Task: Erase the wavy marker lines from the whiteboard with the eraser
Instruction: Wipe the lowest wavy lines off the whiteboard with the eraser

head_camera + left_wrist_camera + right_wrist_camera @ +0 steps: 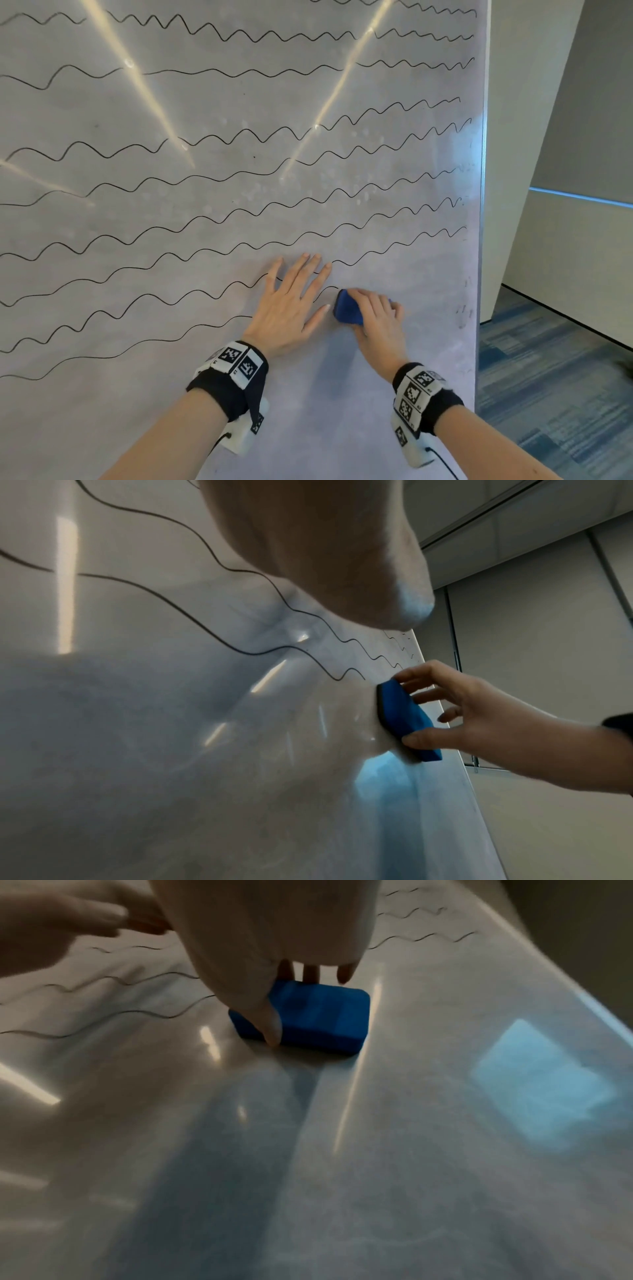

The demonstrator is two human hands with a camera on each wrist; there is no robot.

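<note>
A whiteboard (205, 113) fills the head view, crossed by several black wavy marker lines (239, 212). My right hand (376, 318) grips a blue eraser (349, 308) and holds it flat against the board at the cut end of a low line. In the left wrist view the thumb and fingers pinch the eraser (404, 718) by its edges; the right wrist view shows the eraser (318, 1018) under my right hand (270, 947). My left hand (294, 301) lies flat on the board just left of the eraser, fingers straight and spread. The board below and right of the eraser is wiped.
The board's metal right edge (483, 205) runs close to the eraser. Beyond it are a pale wall (534, 137) and blue patterned carpet (555, 394). Bright light streaks (144, 89) reflect off the board. Faint marker specks (464, 311) linger near the right edge.
</note>
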